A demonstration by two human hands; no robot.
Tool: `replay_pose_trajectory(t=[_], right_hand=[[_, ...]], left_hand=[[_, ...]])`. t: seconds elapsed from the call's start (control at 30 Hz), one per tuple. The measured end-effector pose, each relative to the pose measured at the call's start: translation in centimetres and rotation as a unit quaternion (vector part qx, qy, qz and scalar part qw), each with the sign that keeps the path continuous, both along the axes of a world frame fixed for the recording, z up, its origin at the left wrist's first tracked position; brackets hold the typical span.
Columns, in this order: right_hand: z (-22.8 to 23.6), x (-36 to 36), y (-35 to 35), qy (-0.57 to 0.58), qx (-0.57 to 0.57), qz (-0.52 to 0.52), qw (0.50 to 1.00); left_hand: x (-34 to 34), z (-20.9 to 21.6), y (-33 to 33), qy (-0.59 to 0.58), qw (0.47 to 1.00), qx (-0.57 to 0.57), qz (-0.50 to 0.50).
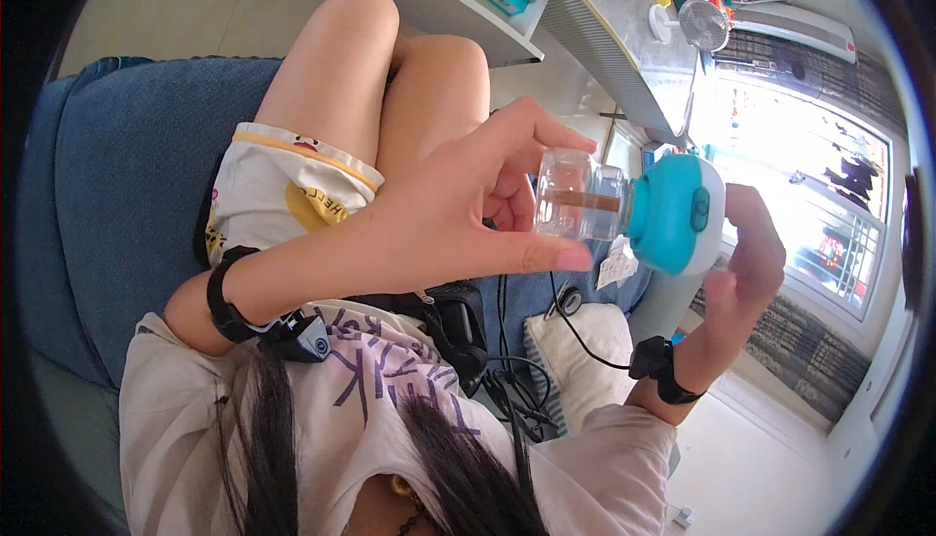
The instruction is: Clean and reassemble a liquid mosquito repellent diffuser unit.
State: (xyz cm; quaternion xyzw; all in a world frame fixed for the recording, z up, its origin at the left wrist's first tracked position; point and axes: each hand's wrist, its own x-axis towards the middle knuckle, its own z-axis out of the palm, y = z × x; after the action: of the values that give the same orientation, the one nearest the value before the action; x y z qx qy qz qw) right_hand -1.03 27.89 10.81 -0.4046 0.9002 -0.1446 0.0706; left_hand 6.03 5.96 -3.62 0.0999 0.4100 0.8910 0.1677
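In the head view, the left hand (pixel 458 214) pinches a clear glass bottle (pixel 577 197), its grip clamped on it with thumb below and fingers above. At 3 o'clock of the bottle sits a teal-and-white plug-in vaporiser (pixel 675 212); the right hand (pixel 746 263) cups its far side, fingers partly hidden, so contact is unclear. A blue sofa (pixel 117 195) lies at 9 o'clock.

Bright daylight, window (pixel 799 185) glare blown out, fisheye-bent edges, dark vignette corners
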Motion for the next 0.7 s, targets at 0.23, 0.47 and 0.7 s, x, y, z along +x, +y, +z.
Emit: replay_pose_trajectory(t=[0.23,0.47,0.7], right_hand=[[-1.2,1.3,-2.0,-0.072,-0.147,-0.119,0.979],[-1.7,1.4,-2.1,-0.221,-0.185,-0.233,0.929],[-1.7,2.2,-3.8,-0.295,-0.235,-0.302,0.875]], left_hand=[[0.2,-0.1,0.3,-0.009,0.999,0.013,-0.03],[0.1,-0.4,0.2,0.143,0.968,-0.175,0.11],[-0.2,-0.7,0.0,0.23,0.937,-0.207,0.159]])
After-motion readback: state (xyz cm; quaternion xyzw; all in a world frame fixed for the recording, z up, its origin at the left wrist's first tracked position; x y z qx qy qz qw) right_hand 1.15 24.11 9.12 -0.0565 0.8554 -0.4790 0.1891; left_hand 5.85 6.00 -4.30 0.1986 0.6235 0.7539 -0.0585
